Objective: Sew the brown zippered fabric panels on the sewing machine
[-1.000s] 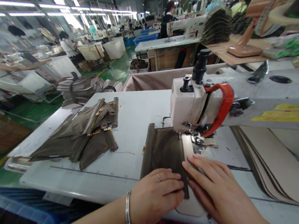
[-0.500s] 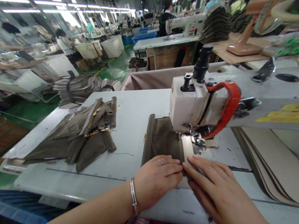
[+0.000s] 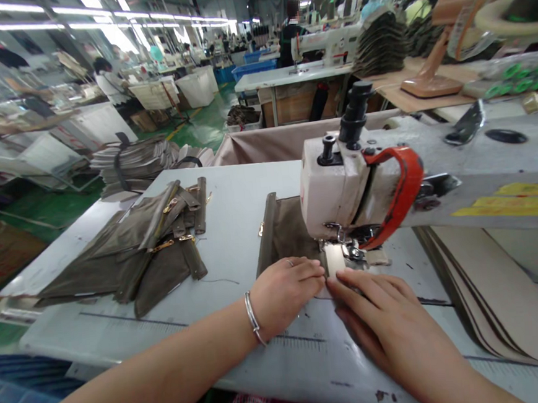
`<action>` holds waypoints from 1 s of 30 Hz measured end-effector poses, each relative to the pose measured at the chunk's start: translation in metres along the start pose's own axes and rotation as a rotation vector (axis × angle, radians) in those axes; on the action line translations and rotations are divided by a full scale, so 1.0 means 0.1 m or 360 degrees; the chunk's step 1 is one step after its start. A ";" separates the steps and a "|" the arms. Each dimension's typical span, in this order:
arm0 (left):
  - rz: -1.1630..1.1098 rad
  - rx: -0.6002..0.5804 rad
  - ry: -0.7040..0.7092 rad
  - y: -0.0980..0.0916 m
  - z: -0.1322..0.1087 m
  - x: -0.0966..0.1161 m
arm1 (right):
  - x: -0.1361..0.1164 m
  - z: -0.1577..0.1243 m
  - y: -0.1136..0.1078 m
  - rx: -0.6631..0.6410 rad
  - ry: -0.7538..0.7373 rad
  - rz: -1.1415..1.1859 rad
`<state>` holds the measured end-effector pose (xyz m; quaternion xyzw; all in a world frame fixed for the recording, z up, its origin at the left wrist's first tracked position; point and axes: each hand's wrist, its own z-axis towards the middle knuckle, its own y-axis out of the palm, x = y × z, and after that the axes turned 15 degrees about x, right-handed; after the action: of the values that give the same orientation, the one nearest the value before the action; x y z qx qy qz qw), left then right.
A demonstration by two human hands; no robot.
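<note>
A dark brown fabric piece [image 3: 294, 224] lies on the sewing machine bed, with a rolled strip and a gold-coloured zipper pull along its left side. Its right edge, with a pale beige strip [image 3: 335, 259], runs under the presser foot [image 3: 354, 252]. My left hand [image 3: 289, 287], a silver bangle at its wrist, is closed at the fabric's near edge, fingertips together beside the strip. Opposite it, my right hand [image 3: 385, 316] has its fingers stretched out, index fingertip on the strip's near end. What lies beneath both palms is hidden.
Brown zippered pieces [image 3: 161, 247] lie heaped on the table's left. Beige and brown panels [image 3: 495, 295] are stacked at the right. The sewing machine head [image 3: 337, 184] with its red guard [image 3: 402, 178] stands just beyond my hands. Behind the table is a fabric-lined bin [image 3: 264, 143].
The brown fabric piece has slid away from me under the presser foot, and both hands have moved forward with it. The view has shifted slightly.
</note>
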<state>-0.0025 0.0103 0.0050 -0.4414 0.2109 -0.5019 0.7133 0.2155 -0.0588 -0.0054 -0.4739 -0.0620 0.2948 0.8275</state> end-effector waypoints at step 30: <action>0.0161 -0.0020 -0.0349 0.15 0.23 -0.14 | 0.16 0.34 0.16 -0.0094 0.0064 -0.0207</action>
<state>0.0166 0.0343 0.0018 -0.4870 0.1566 -0.4127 0.7536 0.2085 -0.0185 -0.0027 -0.4988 -0.0846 0.2290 0.8316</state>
